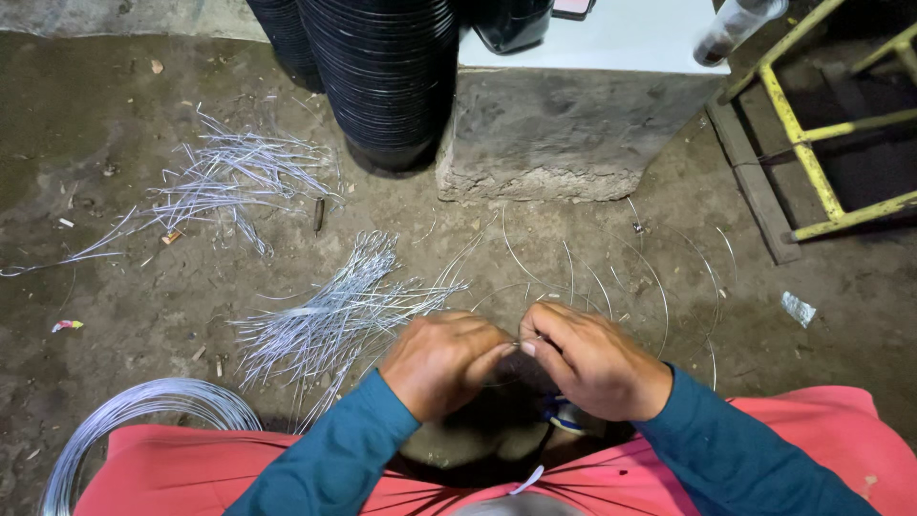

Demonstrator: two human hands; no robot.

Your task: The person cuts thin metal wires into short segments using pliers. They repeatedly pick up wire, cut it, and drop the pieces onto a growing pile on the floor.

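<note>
- Fingertips of both hands meet in the lower middle of the head view, pinched narrow on a thin piece of wire point(517, 346) held between them; the wire is so fine there that its exact shape cannot be told.
- Left hand point(445, 361) is curled into a loose fist, knuckles up, thumb and forefinger pressed against the wire's end.
- Right hand point(592, 361) faces it, fingers point(546, 330) bent down and closed over the same spot, touching the left thumb tip.
- Both arms wear teal sleeves point(330, 459), and the person's knees in pink-red trousers point(181, 473) spread to either side below the hands.
- Just beyond the hands, on the dirt floor point(143, 315), lie several bent wire loops point(611, 277), curved like open rings and overlapping one another.
- Left of the hands, a bundle of cut straight wires point(334, 306) fans out, its near ends close to the left hand.
- Farther left and up, a second scattered heap of wires point(224, 177) lies well apart.
- At the lower left edge, a coil of wire point(115, 420) rests beside the left knee.
- At the top, a stack of black round containers point(387, 76) stands just beside a concrete block point(564, 134) with a white top.
- A yellow metal frame point(812, 143) stands at the upper right.
</note>
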